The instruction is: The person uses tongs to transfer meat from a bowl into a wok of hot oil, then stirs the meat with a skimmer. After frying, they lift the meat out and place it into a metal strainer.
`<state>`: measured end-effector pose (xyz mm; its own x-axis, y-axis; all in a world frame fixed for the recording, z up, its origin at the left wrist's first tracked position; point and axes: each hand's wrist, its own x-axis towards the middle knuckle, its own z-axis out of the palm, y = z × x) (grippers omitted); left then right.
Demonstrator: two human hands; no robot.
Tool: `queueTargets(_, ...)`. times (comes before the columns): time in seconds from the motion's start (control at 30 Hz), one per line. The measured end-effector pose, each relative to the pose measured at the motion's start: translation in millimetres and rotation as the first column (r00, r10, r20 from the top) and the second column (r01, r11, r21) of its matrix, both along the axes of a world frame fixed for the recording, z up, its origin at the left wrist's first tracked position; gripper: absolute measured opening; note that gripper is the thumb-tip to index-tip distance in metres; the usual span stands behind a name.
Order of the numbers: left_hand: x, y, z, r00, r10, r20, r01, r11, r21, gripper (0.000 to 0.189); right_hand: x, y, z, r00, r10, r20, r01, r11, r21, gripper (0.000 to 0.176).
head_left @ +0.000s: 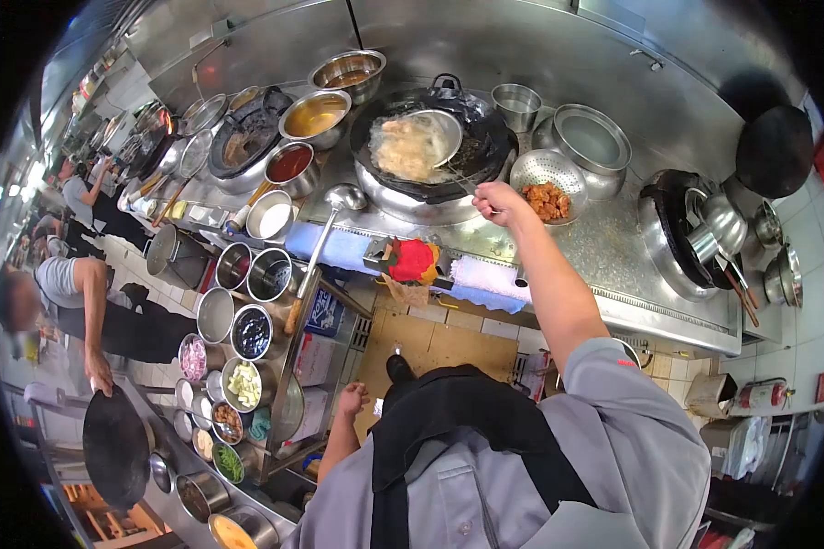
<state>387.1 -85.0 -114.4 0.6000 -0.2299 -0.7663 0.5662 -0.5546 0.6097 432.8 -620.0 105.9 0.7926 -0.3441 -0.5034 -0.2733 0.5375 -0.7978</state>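
Now: 1 wok (485,151), 1 skimmer (441,134) of pale food over it, 1 colander (531,170) w/ fried pieces beside. R hand (502,203): arm outstretched, fist closed on skimmer handle. L hand (352,398): low at side, curled, nothing seen in it.

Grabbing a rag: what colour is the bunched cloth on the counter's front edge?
Mostly red cloth, seen in the head view.

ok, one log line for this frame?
right hand: grips handle of round steel skimmer | skimmer: holds pale food in black metal wok | left hand: curled, at side
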Motion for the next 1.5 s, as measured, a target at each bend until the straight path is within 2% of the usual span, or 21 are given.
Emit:
queueTargets(0.03,2,-2,-1,1.0,0.008,0.0,-0.008,1.0,-0.005,0.026,-6,-6,2,0.998,-0.011,0.058,0.004,0.991,0.131,0.01)
queueTargets(0.07,2,-2,-3,1.0,0.025,0.009,-0.025,0.999,-0.021,0.026,-13,-11,3,0.998,-0.044,0.037,0.037,0.986,0.164,0.013)
queueTargets(0.13,-4,-1,-5,0.999,0.053,0.006,-0.053,0.998,-0.04,0.026,-18,-9,-2,0.996,-0.084,0.042,0.076,0.983,0.168,0.016)
queueTargets(0.2,-9,7,-11,0.998,0.055,-0.029,-0.054,0.998,0.033,0.026,-16,4,-6,0.986,-0.164,0.031,0.157,0.976,0.147,0.027)
queueTargets(0.3,-20,25,-30,0.99,0.085,-0.109,-0.077,0.994,0.073,0.025,-19,2,2,0.988,-0.148,0.042,0.143,0.984,0.11,0.03)
queueTargets(0.43,-24,35,-38,0.995,0.053,-0.088,-0.048,0.997,0.058,0.025,-19,2,-5,0.972,-0.229,0.059,0.218,0.964,0.149,0.031)
queueTargets(0.5,-24,33,-31,0.993,0.062,-0.098,-0.052,0.994,0.1,0.025,-22,-1,-4,0.987,-0.157,0.032,0.154,0.983,0.098,0.028)
queueTargets(0.57,-20,28,-28,0.994,0.052,-0.1,-0.043,0.995,0.09,0.025,-28,-13,4,0.968,-0.246,0.046,0.231,0.95,0.212,0.023)
queueTargets(0.63,-19,18,-23,0.993,0.05,-0.103,-0.043,0.996,0.073,0.025,-23,-5,7,0.956,-0.288,0.054,0.275,0.945,0.179,0.02)
queueTargets(0.7,-20,15,-19,0.998,0.029,-0.049,-0.025,0.996,0.081,0.024,-23,3,8,0.976,-0.215,0.038,0.213,0.976,0.053,0.021)
queueTargets(0.77,-18,14,-16,0.998,0.01,-0.054,-0.006,0.998,0.063,0.024,-25,-4,14,0.972,-0.23,0.046,0.227,0.972,0.067,0.021)
queueTargets(0.83,-20,9,-13,0.998,-0.001,-0.064,0.004,0.999,0.039,0.024,-24,-4,15,0.958,-0.278,0.067,0.276,0.96,0.041,0.028)
queueTargets(0.87,-22,9,-11,0.998,0.008,-0.063,-0.005,0.999,0.054,0.024,-19,2,11,0.956,-0.291,0.019,0.292,0.957,-0.004,0.041)
queueTargets(0.97,-24,15,-13,0.997,0.014,-0.081,-0.008,0.998,0.065,0.024,-21,-21,6,0.958,-0.285,0.021,0.283,0.956,0.077,0.051)
queueTargets(1.03,-26,14,-17,0.994,0.017,-0.104,-0.011,0.999,0.051,0.024,-20,-19,8,0.946,-0.324,0.017,0.321,0.943,0.085,0.053)
queueTargets(1.1,-29,20,-18,0.995,0.039,-0.097,-0.033,0.997,0.064,0.024,-13,-5,4,0.968,-0.249,0.012,0.25,0.967,-0.058,0.056)
queueTargets(1.13,-29,27,-27,0.995,0.039,-0.097,-0.032,0.997,0.07,0.024,-13,-13,3,0.973,-0.229,0.018,0.23,0.973,-0.021,0.058)
queueTargets(1.23,-29,26,-36,0.988,0.083,-0.127,-0.078,0.996,0.042,0.025,-15,-22,9,0.943,-0.332,0.033,0.332,0.943,0.013,0.057)
queueTargets(1.37,-29,33,-39,0.992,0.069,-0.101,-0.065,0.997,0.041,0.025,-13,-23,12,0.96,-0.278,0.041,0.281,0.954,-0.101,0.053)
queueTargets(1.43,-26,29,-38,0.994,0.059,-0.089,-0.059,0.998,0.005,0.025,-14,-31,19,0.953,-0.297,0.062,0.301,0.951,-0.076,0.051)
queueTargets(1.5,-25,29,-33,0.992,0.079,-0.101,-0.075,0.996,0.044,0.026,-11,-30,21,0.951,-0.304,0.053,0.308,0.922,-0.236,0.049)
